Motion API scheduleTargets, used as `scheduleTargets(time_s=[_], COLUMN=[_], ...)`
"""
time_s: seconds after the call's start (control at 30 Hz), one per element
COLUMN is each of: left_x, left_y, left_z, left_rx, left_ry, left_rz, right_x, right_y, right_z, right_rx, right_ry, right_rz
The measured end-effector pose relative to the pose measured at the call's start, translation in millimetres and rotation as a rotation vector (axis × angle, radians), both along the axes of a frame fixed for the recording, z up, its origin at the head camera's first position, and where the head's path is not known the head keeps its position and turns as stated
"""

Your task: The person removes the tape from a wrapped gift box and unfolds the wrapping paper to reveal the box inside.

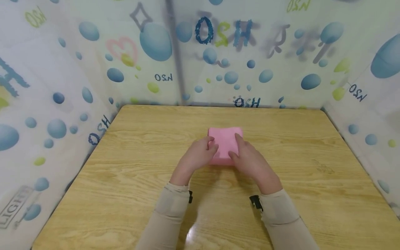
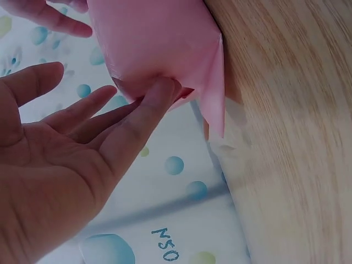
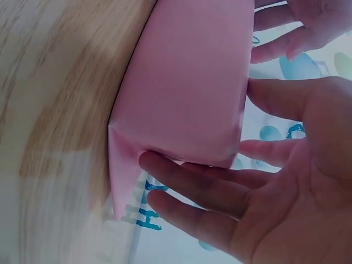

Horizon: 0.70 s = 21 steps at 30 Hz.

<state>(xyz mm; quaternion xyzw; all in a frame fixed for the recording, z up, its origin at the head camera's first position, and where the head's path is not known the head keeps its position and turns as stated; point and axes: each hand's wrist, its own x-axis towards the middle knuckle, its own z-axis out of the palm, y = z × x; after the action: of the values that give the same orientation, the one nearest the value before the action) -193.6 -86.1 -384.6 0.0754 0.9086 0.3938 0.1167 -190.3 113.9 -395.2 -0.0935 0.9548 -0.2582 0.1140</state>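
Observation:
A box wrapped in pink paper [image 1: 223,140] sits on the wooden table, one hand at each end of it. At its left end, my left hand [image 1: 198,154] presses fingertips [image 2: 165,91] into the folded-in paper, while the thumb stands apart from the box. A pointed paper flap [image 2: 213,104] sticks out below those fingers. My right hand [image 1: 251,158] has its fingers against the right end, and its thumb touches the top edge in the right wrist view. Another pointed flap [image 3: 118,170] juts out low at that end. The far side is hidden.
The wood-grain table [image 1: 125,173] stretches around the box. Behind it hangs a white backdrop [image 1: 218,62] printed with blue and green dots and lettering, with side panels at left and right. Black straps [image 1: 256,202] show at the cuffs of the pale sleeves [image 1: 168,211].

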Motion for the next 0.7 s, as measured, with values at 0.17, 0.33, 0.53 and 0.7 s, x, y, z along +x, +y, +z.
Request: scheduleTargets(time_s=[0.17, 0.33, 0.53, 0.7], left_x=[1.8, 3.2, 5.9, 12.2], left_y=[-2, -4, -8, -17], left_z=[4.4, 13.3, 17.9, 18.3], left_rx=[0.024, 0.080, 0.028, -0.004], left_ry=[0.034, 0.104, 0.177, 0.203], left_rz=[0.056, 0.131, 0.094, 0.056], right_x=[1.4, 4.9, 9.9, 16.5], right_y=[0, 4, 10, 12], right_z=[5.9, 14.3, 25.0, 32.2], right_rx=[-0.032, -0.066, -0.042, 0.017], right_ry=[-0.001, 0.053, 0.079, 0.035], right_rz=[-0.024, -0.029, -0.019, -0.038])
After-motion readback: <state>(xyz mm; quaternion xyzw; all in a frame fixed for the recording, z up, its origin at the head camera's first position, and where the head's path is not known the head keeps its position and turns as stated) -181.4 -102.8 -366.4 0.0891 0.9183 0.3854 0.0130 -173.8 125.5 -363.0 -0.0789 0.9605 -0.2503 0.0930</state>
